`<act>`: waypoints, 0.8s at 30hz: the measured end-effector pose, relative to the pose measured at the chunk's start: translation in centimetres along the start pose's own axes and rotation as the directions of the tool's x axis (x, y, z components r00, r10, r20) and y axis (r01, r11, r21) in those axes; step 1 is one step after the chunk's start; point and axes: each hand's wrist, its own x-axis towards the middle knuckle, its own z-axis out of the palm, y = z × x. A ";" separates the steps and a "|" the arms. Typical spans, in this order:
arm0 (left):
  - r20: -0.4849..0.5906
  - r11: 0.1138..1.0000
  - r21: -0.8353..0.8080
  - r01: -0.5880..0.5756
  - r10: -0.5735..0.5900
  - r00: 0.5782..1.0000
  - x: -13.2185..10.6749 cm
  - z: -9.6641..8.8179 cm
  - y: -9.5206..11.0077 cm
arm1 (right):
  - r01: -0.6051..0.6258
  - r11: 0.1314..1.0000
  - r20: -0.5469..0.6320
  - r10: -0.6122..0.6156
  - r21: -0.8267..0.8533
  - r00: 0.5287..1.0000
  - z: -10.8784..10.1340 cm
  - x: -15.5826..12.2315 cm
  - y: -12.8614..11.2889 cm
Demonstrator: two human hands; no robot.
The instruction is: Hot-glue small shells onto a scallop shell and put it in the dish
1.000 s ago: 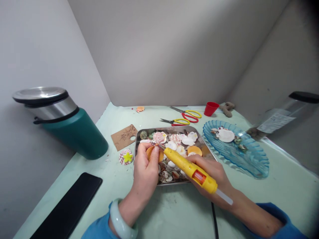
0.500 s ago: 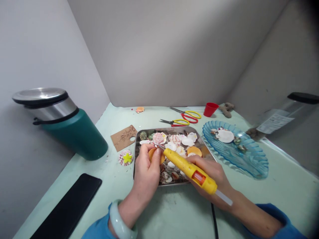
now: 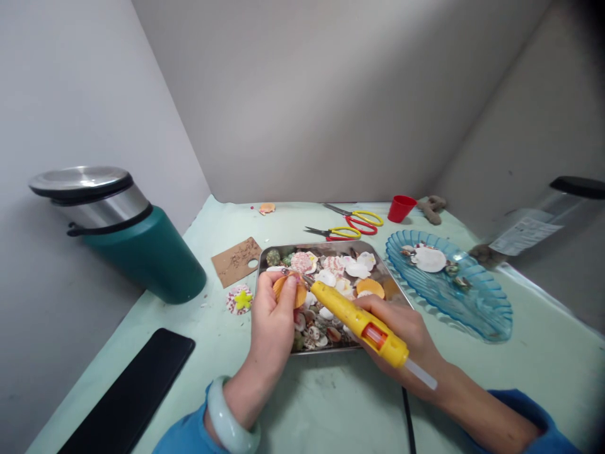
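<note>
My left hand [image 3: 271,318] pinches an orange scallop shell [image 3: 297,294] between thumb and fingers, over the left part of a metal tray [image 3: 397,280]. Something small and dark shows at the shell's upper edge, too small to name. My right hand [image 3: 394,328] is wrapped round a yellow hot glue gun [image 3: 359,318], a clear glue stick [image 3: 420,373] poking out of its rear. The gun's nozzle points at the shell's right edge; whether they touch I cannot tell. White, pink and orange shells [image 3: 358,269] and small sea snail shells fill the tray.
Left stand a green bottle [image 3: 142,252], a black phone [image 3: 132,391], a brown card [image 3: 236,261] and a shell with a yellow star [image 3: 241,299]. Behind lie two scissors [image 3: 352,232] and a red cup [image 3: 401,208]. Right are a blue dish [image 3: 472,296] and a clear jar [image 3: 543,217].
My left hand has shifted slightly left with the orange shell, turning more of its face into view. The glue gun has stayed almost in place.
</note>
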 end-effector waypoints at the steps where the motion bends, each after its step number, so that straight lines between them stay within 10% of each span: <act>1: -0.007 1.000 -0.010 0.004 -0.004 1.000 0.0 0.0 0.1 | -0.001 1.000 -0.003 0.001 0.000 1.000 0.0 0.0 0.0; 24: 0.099 0.999 0.049 0.005 -0.010 0.995 0.0 -0.2 0.0 | -0.002 1.000 -0.007 0.003 0.024 1.000 0.1 0.0 0.0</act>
